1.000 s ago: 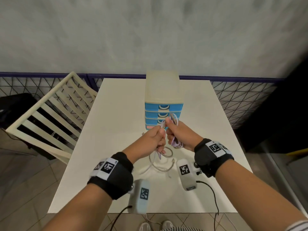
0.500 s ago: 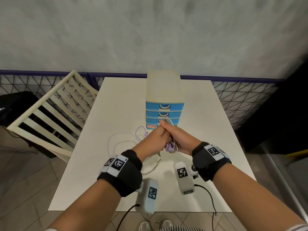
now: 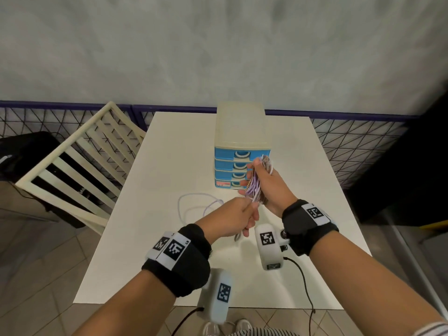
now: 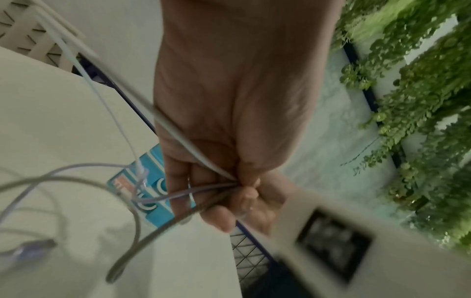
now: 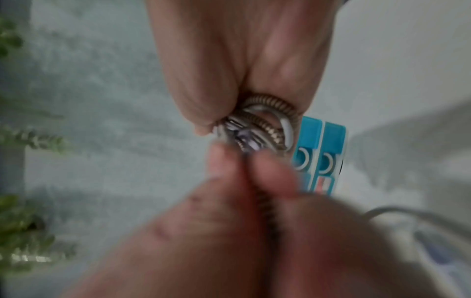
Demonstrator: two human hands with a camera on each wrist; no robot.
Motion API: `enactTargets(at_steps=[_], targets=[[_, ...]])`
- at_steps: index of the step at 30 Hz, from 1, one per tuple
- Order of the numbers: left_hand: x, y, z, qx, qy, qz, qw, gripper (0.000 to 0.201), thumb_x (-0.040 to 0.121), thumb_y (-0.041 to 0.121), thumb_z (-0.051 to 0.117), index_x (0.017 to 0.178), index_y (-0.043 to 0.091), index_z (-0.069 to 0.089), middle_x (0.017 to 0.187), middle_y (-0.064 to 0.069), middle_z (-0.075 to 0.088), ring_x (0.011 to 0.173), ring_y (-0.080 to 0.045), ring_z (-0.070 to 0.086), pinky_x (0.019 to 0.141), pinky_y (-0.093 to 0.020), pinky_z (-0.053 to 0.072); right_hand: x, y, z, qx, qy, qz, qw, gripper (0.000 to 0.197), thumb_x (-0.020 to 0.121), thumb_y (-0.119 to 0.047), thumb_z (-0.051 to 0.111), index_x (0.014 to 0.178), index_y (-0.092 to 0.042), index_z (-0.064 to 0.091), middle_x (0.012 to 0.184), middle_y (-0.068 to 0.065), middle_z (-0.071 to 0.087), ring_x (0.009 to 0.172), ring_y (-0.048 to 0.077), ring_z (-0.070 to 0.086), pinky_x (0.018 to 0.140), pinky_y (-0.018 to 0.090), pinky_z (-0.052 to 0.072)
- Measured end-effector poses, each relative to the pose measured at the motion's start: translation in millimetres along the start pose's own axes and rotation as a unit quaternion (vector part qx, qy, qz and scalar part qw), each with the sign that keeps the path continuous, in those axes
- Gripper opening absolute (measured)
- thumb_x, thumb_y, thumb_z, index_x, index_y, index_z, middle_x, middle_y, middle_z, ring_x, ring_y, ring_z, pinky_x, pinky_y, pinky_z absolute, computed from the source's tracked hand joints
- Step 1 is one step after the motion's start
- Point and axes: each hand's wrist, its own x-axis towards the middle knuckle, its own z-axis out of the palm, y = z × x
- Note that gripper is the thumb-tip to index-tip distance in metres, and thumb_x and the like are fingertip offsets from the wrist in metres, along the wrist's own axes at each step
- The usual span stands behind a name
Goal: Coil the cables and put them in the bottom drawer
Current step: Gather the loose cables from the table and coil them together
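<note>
My right hand [image 3: 263,184] grips a coiled bundle of cables [image 3: 254,190], lilac, white and braided brown, held upright in front of the drawer unit [image 3: 242,151]. Close up, the bundle [image 5: 260,129] sits between my thumb and curled fingers. My left hand [image 3: 242,214] pinches the loose cable strands [image 4: 203,189] just below the bundle. A lilac cable loop [image 3: 194,202] trails onto the white table [image 3: 169,166] at the left. The unit has several blue drawers, all closed; the bottom drawer [image 3: 226,184] carries a red label.
A cream slatted chair [image 3: 72,166] stands left of the table. Black mesh fencing [image 3: 351,146] runs behind the table under a grey wall. White sensor pods hang from both wrists over the near table edge.
My right hand lifted the bundle and moved right, up to the drawer fronts. My left hand slid down and back along the strands, drawing the hands apart.
</note>
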Motion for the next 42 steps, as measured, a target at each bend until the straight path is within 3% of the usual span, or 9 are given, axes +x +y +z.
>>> enactTargets(at_steps=[2, 5, 11, 17, 22, 28, 33, 36, 42], targets=[[-0.9, -3.0, 2.6, 0.023, -0.001, 0.007, 1.000, 0.038, 0.102, 0.030, 0.031, 0.068, 0.019, 0.046, 0.059, 0.002, 0.047, 0.052, -0.010, 0.048, 0.049, -0.011, 0.040, 0.2, -2.0, 2.1, 0.090, -0.013, 0.029, 0.995, 0.047, 0.099, -0.041, 0.043, 0.112, 0.002, 0.054, 0.094, 0.025, 0.065, 0.086, 0.032, 0.071, 0.066, 0.039, 0.061], [0.3, -8.3, 3.0, 0.021, -0.006, 0.012, 1.000, 0.040, 0.100, 0.038, 0.034, 0.064, 0.022, 0.044, 0.057, 0.004, 0.045, 0.054, -0.012, 0.043, 0.056, -0.022, 0.038, 1.2, -4.9, 5.8, 0.197, 0.005, 0.042, 0.980, 0.036, 0.099, -0.041, 0.042, 0.096, -0.007, 0.055, 0.058, -0.001, 0.051, 0.048, 0.010, 0.050, 0.047, 0.023, 0.049], [-4.4, -29.9, -17.7, 0.084, -0.047, 0.032, 0.995, 0.039, 0.098, 0.040, 0.038, 0.064, 0.021, 0.040, 0.062, 0.006, 0.040, 0.056, -0.010, 0.036, 0.059, -0.024, 0.033, 8.1, -22.4, -11.1, 0.292, 0.004, 0.079, 0.953, 0.038, 0.100, -0.042, 0.039, 0.089, -0.009, 0.053, 0.044, -0.008, 0.039, 0.031, 0.003, 0.034, 0.029, 0.014, 0.031], [10.1, -42.2, -42.1, 0.202, 0.091, 0.059, 0.973, 0.027, 0.088, 0.042, 0.057, 0.076, 0.017, 0.054, 0.067, 0.006, 0.053, 0.070, -0.019, 0.050, 0.068, -0.034, 0.041, -4.6, -25.8, -9.8, 0.009, -0.057, 0.096, 0.994, 0.014, 0.091, -0.025, 0.063, 0.084, -0.015, 0.055, 0.048, -0.008, 0.036, 0.037, 0.004, 0.032, 0.033, 0.015, 0.031], [15.4, -23.1, -46.3, 0.120, 0.146, 0.120, 0.975, 0.027, 0.085, 0.017, 0.065, 0.068, 0.031, 0.050, 0.066, 0.012, 0.050, 0.061, 0.004, 0.050, 0.058, -0.012, 0.036, -7.8, -18.2, -2.2, -0.119, -0.107, 0.085, 0.984, 0.002, 0.090, -0.012, 0.065, 0.092, -0.011, 0.065, 0.051, -0.004, 0.049, 0.047, 0.008, 0.046, 0.049, 0.020, 0.043], [16.5, -24.2, -44.6, 0.060, 0.194, 0.121, 0.972, 0.027, 0.082, 0.009, 0.066, 0.077, 0.025, 0.045, 0.074, 0.009, 0.059, 0.059, 0.004, 0.052, 0.054, -0.009, 0.040, -6.3, -17.5, 2.5, -0.234, -0.155, 0.024, 0.959, 0.025, 0.087, -0.024, 0.068, 0.105, -0.006, 0.067, 0.086, 0.007, 0.068, 0.076, 0.014, 0.063, 0.070, 0.021, 0.051], [16.2, -21.1, -53.8, 0.070, 0.183, 0.133, 0.971, 0.050, 0.068, 0.018, 0.079, 0.090, 0.025, 0.034, 0.074, -0.008, 0.063, 0.062, -0.020, 0.054, 0.065, -0.041, 0.053, -8.2, -12.2, 1.2, -0.253, -0.170, 0.040, 0.952, 0.026, 0.086, -0.029, 0.070, 0.104, -0.011, 0.068, 0.088, 0.005, 0.069, 0.080, 0.012, 0.062, 0.075, 0.022, 0.050], [20.6, -22.2, -56.7, 0.070, 0.190, 0.131, 0.971, 0.065, 0.058, 0.020, 0.086, 0.094, 0.026, 0.031, 0.064, -0.001, 0.056, 0.059, -0.023, 0.054, 0.066, -0.050, 0.054, -7.2, -7.0, 1.5, -0.255, -0.184, 0.080, 0.946, 0.043, 0.079, -0.043, 0.070, 0.107, -0.010, 0.067, 0.098, 0.018, 0.070, 0.090, 0.021, 0.062, 0.089, 0.037, 0.051], [21.3, -21.4, -60.6, 0.135, 0.140, 0.107, 0.975, 0.065, 0.057, 0.039, 0.085, 0.098, 0.028, 0.036, 0.060, -0.001, 0.053, 0.057, -0.018, 0.046, 0.059, -0.035, 0.038, -15.4, -15.9, -3.4, -0.231, -0.244, 0.136, 0.932, 0.025, 0.097, -0.027, 0.053, 0.084, -0.007, 0.060, 0.072, 0.011, 0.070, 0.068, 0.025, 0.070, 0.064, 0.035, 0.060]])
